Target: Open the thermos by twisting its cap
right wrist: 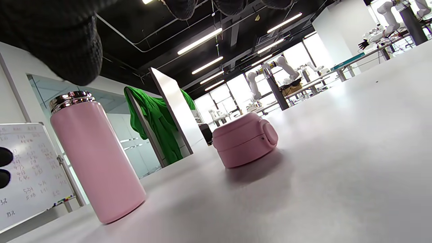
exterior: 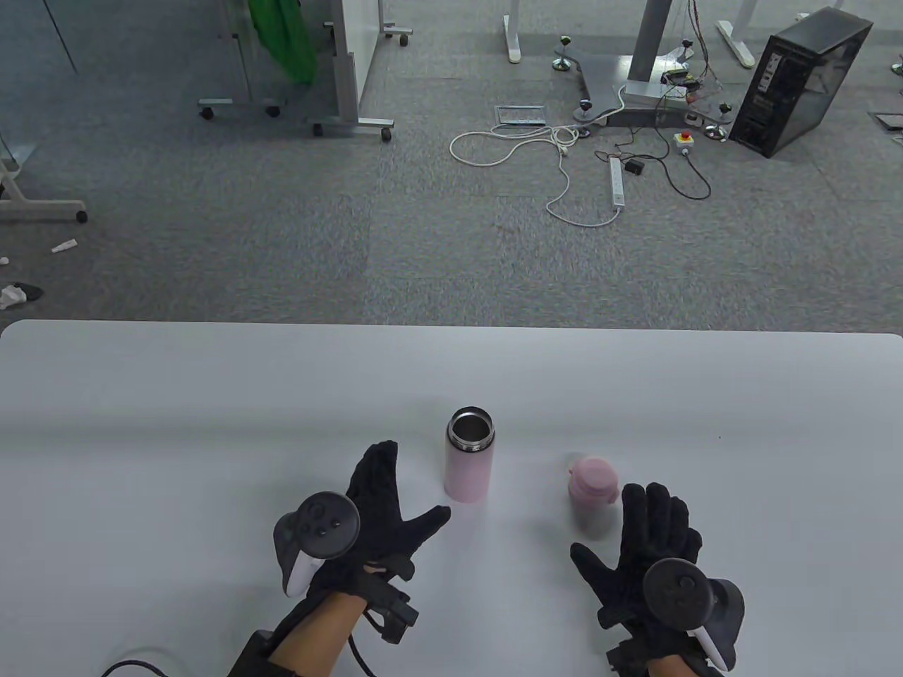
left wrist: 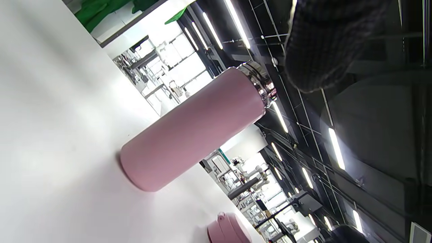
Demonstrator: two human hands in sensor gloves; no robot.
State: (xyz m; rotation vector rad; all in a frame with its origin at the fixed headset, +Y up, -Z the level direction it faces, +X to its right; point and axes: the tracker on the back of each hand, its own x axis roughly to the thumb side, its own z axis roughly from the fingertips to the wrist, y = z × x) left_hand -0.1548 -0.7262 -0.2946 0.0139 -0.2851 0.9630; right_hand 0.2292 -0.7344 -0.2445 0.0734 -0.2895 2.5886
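Observation:
A pink thermos [exterior: 467,457] stands upright on the white table [exterior: 211,423] with its steel mouth open; it also shows in the left wrist view [left wrist: 192,131] and the right wrist view [right wrist: 94,158]. Its pink cap [exterior: 594,483] sits apart on the table to the right, seen too in the right wrist view [right wrist: 244,139] and at the bottom of the left wrist view [left wrist: 227,231]. My left hand [exterior: 384,511] is spread open just left of the thermos, not touching it. My right hand [exterior: 645,546] is spread open just below the cap, holding nothing.
The table's far edge [exterior: 451,326] runs across the middle of the table view. Beyond it lie carpet, cables with a power strip [exterior: 616,182], a computer tower [exterior: 801,81] and wheeled stands. A cable [exterior: 134,666] lies at the table's near left.

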